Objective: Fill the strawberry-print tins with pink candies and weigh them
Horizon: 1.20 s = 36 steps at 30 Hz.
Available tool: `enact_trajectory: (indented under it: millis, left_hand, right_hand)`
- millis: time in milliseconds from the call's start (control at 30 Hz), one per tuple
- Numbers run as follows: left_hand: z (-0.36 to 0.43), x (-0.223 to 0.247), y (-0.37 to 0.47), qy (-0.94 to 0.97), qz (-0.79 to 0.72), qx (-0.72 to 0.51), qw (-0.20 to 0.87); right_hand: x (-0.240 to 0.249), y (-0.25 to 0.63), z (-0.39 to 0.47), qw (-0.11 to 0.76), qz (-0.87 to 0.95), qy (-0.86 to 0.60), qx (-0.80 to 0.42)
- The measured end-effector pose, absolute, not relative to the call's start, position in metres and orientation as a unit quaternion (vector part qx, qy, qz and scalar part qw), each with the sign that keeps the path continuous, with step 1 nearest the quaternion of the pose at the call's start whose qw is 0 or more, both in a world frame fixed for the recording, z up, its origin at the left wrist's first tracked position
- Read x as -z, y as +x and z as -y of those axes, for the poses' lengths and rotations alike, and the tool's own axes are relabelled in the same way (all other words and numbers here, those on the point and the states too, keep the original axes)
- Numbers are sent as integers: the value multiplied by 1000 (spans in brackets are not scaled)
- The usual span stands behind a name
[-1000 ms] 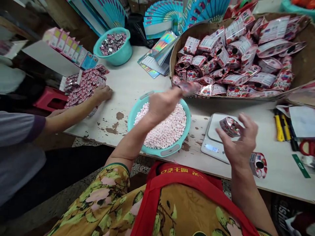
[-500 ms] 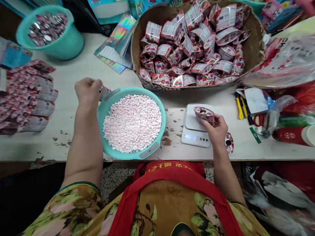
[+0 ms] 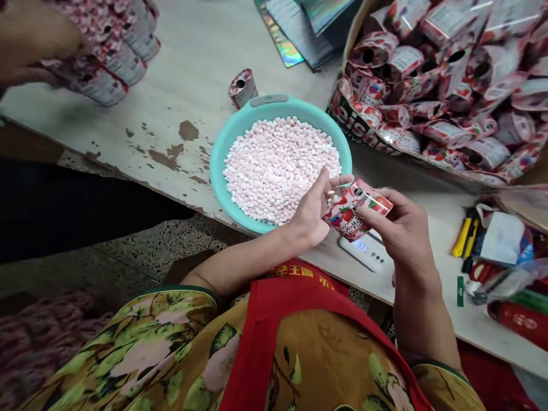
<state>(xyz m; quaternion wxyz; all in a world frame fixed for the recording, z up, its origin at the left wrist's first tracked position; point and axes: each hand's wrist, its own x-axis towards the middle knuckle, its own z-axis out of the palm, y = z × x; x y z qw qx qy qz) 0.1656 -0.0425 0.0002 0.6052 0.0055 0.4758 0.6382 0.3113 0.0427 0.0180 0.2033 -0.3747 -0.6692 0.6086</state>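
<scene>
My right hand (image 3: pixel 405 228) grips a small strawberry-printed candy packet (image 3: pixel 358 210) between thumb and fingers, its end tipped toward my other palm. My left hand (image 3: pixel 314 208) is cupped palm up under that end, with a few small pale candies (image 3: pixel 333 197) in it. Just behind the hand is a turquoise basin (image 3: pixel 217 171) full of white and pale pink candies (image 3: pixel 278 165). A white digital scale (image 3: pixel 363 251) lies partly hidden beneath the packet and my right hand. Another packet (image 3: pixel 242 88) with a dark round hole stands by the basin's far handle.
A cardboard box (image 3: pixel 363 128) heaped with packets stands at the right. Another person's hand (image 3: pixel 38 43) reaches over stacked packets (image 3: pixel 109 80) at the upper left. Shiny sheets (image 3: pixel 295 34) lie at the back. Yellow cutters (image 3: pixel 464 234) and a red cup (image 3: pixel 520 322) are on the right.
The view has turned. My left hand has let go of the packet beside the basin and moved under the one in my right hand, which has come off the scale. Another person's hand has appeared.
</scene>
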Motion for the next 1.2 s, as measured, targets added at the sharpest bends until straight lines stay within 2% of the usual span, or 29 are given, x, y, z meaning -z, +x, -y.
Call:
enact_trajectory:
  millis: [300,400,500,633,767,867,933,1033,1200]
  left_hand:
    - [37,7,168,-125,-420,-674,595]
    - [37,7,167,-113,-426,-689,576]
    - [38,3,159,-30,-487,-679,549]
    - [46,-1,129,148,-628,-620,447]
    - [57,8,95,381,-744,-464,293]
    - [63,16,87,495,-768,-358,191]
    - [64,18,90,512,-769,-354,147]
    - [63,14,99,522,-754,-374,136]
    - [63,4,109,539,-730,-398,133]
  right_hand:
    - [19,320,-46,219,623,-398,-636]
    - [29,323,-39,203,628,-389,-642]
    - [34,327,-30,205,644,-376,-634]
    - [47,352,-27,273,652,-409,-578]
    - [73,395,-38,341,651,-519,-438]
    - [93,419,-48,353,626,-571,-397]
    - [103,426,-51,354,613,-582,-400]
    - [106,431,-48,347,618,-578,-404]
    - [79,444,-27,378,643,-581,-325]
